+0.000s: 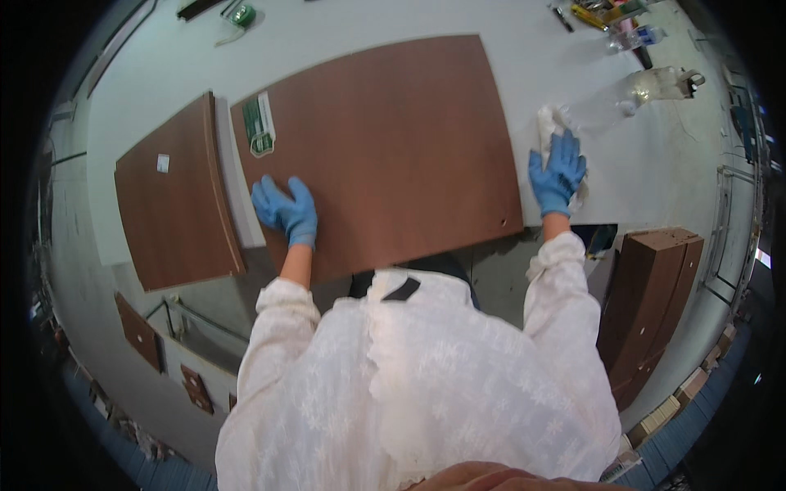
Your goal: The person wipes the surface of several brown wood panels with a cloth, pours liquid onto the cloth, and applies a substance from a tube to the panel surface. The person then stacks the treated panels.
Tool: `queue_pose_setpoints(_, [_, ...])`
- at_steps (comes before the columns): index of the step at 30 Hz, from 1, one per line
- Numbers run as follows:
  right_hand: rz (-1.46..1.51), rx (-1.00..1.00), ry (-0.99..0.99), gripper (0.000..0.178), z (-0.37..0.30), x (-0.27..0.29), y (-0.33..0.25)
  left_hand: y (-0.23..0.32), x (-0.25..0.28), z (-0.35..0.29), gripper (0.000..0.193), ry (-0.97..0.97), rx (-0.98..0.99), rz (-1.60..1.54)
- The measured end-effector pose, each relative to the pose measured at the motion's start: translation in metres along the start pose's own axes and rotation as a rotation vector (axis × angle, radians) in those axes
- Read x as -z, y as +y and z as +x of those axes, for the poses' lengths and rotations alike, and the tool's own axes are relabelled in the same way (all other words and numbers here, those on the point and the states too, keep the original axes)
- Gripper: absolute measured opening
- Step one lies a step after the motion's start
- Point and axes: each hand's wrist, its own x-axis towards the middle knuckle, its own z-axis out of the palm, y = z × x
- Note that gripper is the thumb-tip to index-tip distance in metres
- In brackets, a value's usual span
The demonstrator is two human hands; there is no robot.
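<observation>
From afar I see the blue-gloved left hand (286,211) spread at 10 o'clock, seemingly steadying the flat brown rectangular panel (381,151) at 12 o'clock, while the blue-gloved right hand (558,173), fingers parted, covers a crumpled white cloth (547,123) at 2 o'clock.

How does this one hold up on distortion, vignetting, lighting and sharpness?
In the head view, black vignetting fills the corners; the large brown panel's far edge bows with the fisheye; lighting looks fairly even over the white tabletop; a small patch at the right rim is blown out; the left hand and right hand read clearly, while finer rim details are hard to make out.
</observation>
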Motion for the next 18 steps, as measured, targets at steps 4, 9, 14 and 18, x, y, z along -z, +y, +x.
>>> queue_pose_setpoints(4, [0.220,0.166,0.144,0.051,0.032,0.023,-0.035,0.033,-0.006,0.032,0.064,0.066,-0.168,-0.064])
queue_pose_setpoints(9, [0.566,0.197,0.197,0.033,0.103,0.007,-0.065,0.093,-0.045,0.080,0.064,-0.031,-0.325,-0.159])
queue_pose_setpoints(14, [0.693,0.157,0.297,0.023,0.199,-0.042,-0.071,0.140,-0.089,0.098,0.063,-0.064,-0.438,-0.081])
queue_pose_setpoints(18, [0.624,-0.066,0.297,0.021,0.271,-0.086,-0.051,0.149,-0.103,0.093,0.062,-0.083,-0.461,0.039])
